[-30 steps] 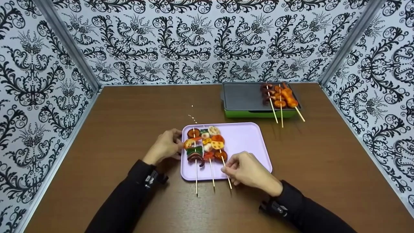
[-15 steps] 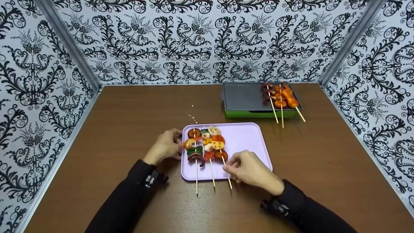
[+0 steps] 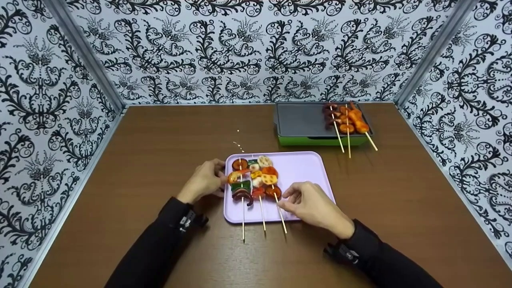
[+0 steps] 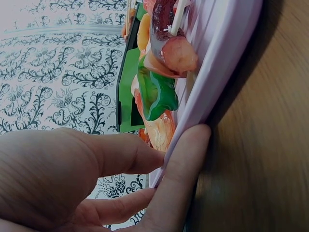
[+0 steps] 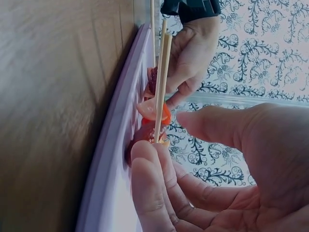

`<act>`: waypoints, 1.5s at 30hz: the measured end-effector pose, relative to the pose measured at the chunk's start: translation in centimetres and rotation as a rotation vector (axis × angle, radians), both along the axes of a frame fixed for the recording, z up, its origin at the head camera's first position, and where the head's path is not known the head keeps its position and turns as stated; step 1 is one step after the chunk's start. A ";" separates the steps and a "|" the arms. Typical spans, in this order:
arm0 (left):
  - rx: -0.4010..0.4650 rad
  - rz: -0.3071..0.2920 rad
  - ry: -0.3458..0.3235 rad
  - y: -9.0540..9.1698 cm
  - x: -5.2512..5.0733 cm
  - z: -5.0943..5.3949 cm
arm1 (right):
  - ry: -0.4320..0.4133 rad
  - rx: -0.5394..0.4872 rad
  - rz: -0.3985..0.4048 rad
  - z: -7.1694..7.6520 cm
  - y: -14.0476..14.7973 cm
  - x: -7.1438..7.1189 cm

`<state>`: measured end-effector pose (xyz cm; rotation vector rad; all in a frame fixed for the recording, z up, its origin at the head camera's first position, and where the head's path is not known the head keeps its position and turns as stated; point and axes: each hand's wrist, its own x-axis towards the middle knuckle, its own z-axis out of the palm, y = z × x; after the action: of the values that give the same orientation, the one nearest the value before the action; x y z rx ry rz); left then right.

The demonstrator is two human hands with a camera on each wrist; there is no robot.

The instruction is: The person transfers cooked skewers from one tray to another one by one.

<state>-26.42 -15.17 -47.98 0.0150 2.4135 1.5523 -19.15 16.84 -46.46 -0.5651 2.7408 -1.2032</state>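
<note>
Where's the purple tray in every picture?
Head: the purple tray lies just below and right of the middle.
Left wrist: the purple tray slants from the top right towards the middle.
Right wrist: the purple tray slants, left of the middle.
All share the black-and-white patterned wall.

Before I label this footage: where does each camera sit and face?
Head: on the head, looking forward and down at the lilac tray; left hand, right hand, black sleeves show.
Left wrist: worn there, facing the left hand pinching the tray.
Right wrist: worn there, facing the right hand near skewer sticks; left hand beyond.
Both wrist views share the left hand, tray and patterned wall.
</note>
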 end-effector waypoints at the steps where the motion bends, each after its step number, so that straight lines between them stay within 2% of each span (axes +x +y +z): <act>1: -0.001 0.000 0.001 0.0 0.0 0.0 | 0.005 0.000 -0.004 0.1 0.1 0.0; 8: -0.006 0.003 -0.004 0.0 0.0 0.1 | 0.067 0.021 -0.027 0.6 0.7 -0.5; 22: -0.017 0.007 0.006 0.0 0.0 0.0 | 0.377 0.090 -0.082 0.9 3.2 -2.4; 32: -0.006 0.010 -0.007 0.0 -0.1 0.1 | 0.428 0.129 -0.199 1.7 4.5 -3.5; 45: -0.007 0.013 -0.012 0.1 0.0 0.0 | 0.577 0.209 -0.263 1.5 6.8 -5.5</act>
<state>-26.43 -15.05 -47.95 -0.0118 2.4144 1.5446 -24.61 23.62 -44.98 -0.6210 3.4667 -0.8758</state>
